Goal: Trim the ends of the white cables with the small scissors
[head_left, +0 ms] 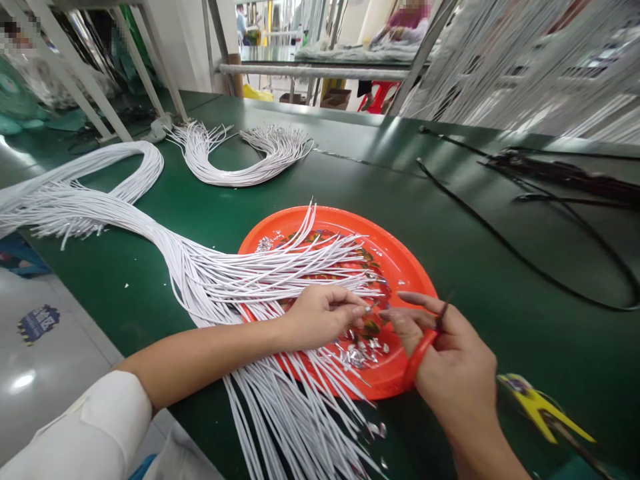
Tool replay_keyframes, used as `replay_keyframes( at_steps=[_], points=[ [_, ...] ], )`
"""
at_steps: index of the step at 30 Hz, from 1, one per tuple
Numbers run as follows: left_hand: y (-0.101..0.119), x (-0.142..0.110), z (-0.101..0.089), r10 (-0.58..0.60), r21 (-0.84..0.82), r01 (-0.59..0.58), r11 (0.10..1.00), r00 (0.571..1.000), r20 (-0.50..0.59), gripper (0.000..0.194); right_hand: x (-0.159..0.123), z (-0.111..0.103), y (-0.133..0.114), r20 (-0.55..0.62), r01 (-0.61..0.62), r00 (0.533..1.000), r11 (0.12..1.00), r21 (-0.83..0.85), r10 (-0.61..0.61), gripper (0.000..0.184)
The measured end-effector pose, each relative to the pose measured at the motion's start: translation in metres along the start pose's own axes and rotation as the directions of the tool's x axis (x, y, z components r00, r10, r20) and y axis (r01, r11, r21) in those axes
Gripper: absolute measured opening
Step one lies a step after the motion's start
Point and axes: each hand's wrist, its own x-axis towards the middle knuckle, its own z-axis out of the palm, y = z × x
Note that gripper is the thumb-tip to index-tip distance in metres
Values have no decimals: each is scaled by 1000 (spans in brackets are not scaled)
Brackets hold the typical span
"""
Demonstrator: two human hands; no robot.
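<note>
A thick bundle of white cables [215,273] fans out over an orange-red plastic tray [405,267] with a printed pattern. Above the tray, my left hand [325,317] is closed in a pinch on the tip of one white cable. My right hand [455,360] faces it just to the right, its thumb and forefinger stretched toward that tip. Tucked in the right palm are red-handled scissors [419,359], their dark point sticking up between the fingers. Small silvery scraps [357,353] lie in the tray below my hands.
On the green table [350,180] rests another curved white cable bundle [245,170] at the back. Black cables [550,180] curl across the right side. Yellow-handled pliers [543,407] lie near the right front. Behind, a metal frame stands, and a person [407,27] sits beyond it.
</note>
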Motion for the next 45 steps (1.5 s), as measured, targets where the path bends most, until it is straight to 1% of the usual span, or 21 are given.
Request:
replay_keyframes(
  at_steps=[3, 6, 9, 12, 14, 15, 17, 18, 19, 20, 21, 24, 27, 30, 32, 35, 37, 41, 43, 44, 45],
  points=[
    [-6, 1, 0, 71, 78, -74, 994, 996, 46, 9, 0, 2, -4, 42, -86, 996, 963, 257, 77, 35],
    [-14, 2, -3, 202, 265, -221, 939, 975, 94, 13, 1, 3, -3, 58, -130, 991, 934, 333, 117, 31],
    [-13, -1, -4, 249, 525, -300, 796, 954, 167, 16, 5, 1, 1, 6, -175, 982, 894, 412, 190, 31],
    [-3, -13, -2, 223, 713, -403, 574, 914, 338, 19, 10, -1, 6, -137, -179, 954, 875, 449, 266, 32],
    [3, -25, 2, 191, 753, -503, 425, 862, 469, 22, 11, -1, 9, -181, -178, 945, 894, 412, 272, 30],
    [5, -30, 4, 150, 723, -572, 388, 813, 563, 20, 11, 0, 10, -176, -180, 948, 904, 388, 265, 30],
    [5, -39, 7, 50, 587, -710, 389, 652, 756, 15, 11, 3, 13, -147, -189, 956, 917, 351, 253, 29],
    [4, -42, 9, -3, 523, -754, 397, 569, 822, 13, 10, 4, 14, -135, -191, 959, 921, 341, 249, 28],
    [2, -43, 10, -42, 481, -780, 400, 509, 860, 12, 10, 6, 14, -127, -188, 962, 923, 335, 243, 28],
    [0, -44, 11, -65, 462, -792, 400, 478, 876, 10, 9, 8, 15, -130, -179, 964, 927, 330, 233, 28],
    [-2, -43, 12, -69, 457, -793, 403, 472, 879, 7, 9, 10, 15, -140, -169, 964, 930, 325, 224, 27],
    [-3, -40, 12, 17, 441, -758, 481, 511, 859, 10, 9, 13, 14, -168, -148, 962, 929, 339, 215, 27],
    [5, -37, 6, 194, 460, -720, 519, 624, 757, 21, 10, 14, 13, -162, -158, 956, 893, 422, 246, 28],
    [19, -30, -2, 302, 669, -623, 406, 782, 545, 22, 11, 15, 14, -164, -154, 952, 868, 472, 258, 30],
    [27, -22, -5, 359, 829, -493, 264, 848, 390, 24, 12, 15, 15, -167, -151, 952, 871, 468, 255, 32],
    [33, -5, -4, 413, 935, -351, 42, 858, 304, 27, 13, 15, 17, -143, -155, 959, 875, 459, 246, 34],
    [31, 9, -1, 441, 960, -277, -32, 858, 262, 28, 12, 15, 19, -117, -157, 965, 876, 456, 234, 35],
    [24, 32, 1, 384, 967, -248, -54, 889, 249, 14, 12, 13, 23, -99, -196, 962, 897, 396, 253, 40],
    [23, 33, 1, 410, 971, -235, -41, 883, 231, 16, 13, 13, 24, -92, -209, 959, 890, 404, 267, 44],
    [24, 31, 1, 437, 972, -234, -11, 873, 215, 21, 14, 13, 24, -87, -209, 960, 886, 414, 267, 45],
    [24, 28, 1, 471, 959, -270, 91, 860, 198, 25, 15, 13, 25, -92, -209, 958, 884, 418, 270, 45]
  ],
)
